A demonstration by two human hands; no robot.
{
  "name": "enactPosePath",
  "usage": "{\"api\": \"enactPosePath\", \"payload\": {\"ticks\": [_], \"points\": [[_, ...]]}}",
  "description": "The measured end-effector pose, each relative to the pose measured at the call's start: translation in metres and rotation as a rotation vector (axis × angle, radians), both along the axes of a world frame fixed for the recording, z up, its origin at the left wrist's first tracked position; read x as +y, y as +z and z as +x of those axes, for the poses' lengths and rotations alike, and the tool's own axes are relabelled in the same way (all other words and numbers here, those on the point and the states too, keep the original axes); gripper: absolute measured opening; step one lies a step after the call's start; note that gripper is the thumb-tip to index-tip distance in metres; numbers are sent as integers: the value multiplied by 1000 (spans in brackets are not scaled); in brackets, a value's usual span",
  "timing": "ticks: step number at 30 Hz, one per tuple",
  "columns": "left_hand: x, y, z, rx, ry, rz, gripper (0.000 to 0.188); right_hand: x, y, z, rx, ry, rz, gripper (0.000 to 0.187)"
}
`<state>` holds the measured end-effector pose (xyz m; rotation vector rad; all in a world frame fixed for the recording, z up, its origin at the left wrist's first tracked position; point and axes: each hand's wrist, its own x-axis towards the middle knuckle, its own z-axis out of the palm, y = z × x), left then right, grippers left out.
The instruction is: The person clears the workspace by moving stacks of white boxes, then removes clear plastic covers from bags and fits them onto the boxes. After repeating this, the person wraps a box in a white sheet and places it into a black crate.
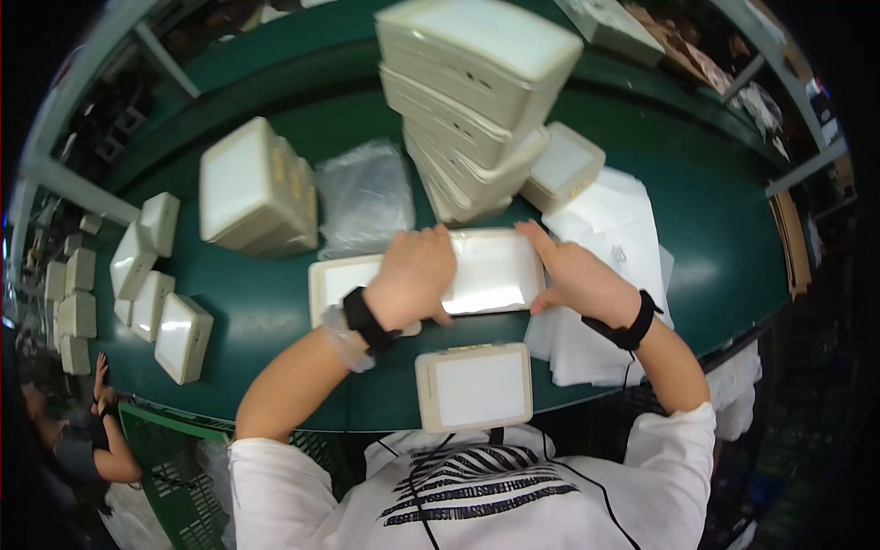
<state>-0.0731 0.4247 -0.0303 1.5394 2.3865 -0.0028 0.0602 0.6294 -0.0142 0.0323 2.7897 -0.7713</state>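
Note:
Between my two hands lies a flat cream box with a glossy white top (497,272). My left hand (414,277) closes over its left end, with the fingertips at the far edge. My right hand (591,286) grips its right end, thumb on the near side and fingers at the far corner. A second cream box (337,277) lies partly under my left hand and wrist. Nearer my body, at the table's front edge, is another cream box with a white panel (478,390). My left palm hides where the first two boxes meet.
Just beyond my hands rises a tall, uneven stack of cream boxes (467,115). Left of it are clear plastic bags (365,197) and a shorter box stack (247,188). White sheets or bags (610,321) lie under my right forearm. Another person's arm (115,449) shows far left.

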Motion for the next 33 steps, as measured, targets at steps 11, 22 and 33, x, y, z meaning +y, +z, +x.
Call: {"api": "enactPosePath", "payload": {"ticks": [11,22,33], "points": [[-9,1,28,-31,-28,418,101,-23,26,47,616,-87,97,92],[-149,130,-36,321,511,667,99,-43,41,127,654,-237,-228,39],[-115,139,-113,289,1001,70,82,-101,18,85,278,201,29,75]]}}
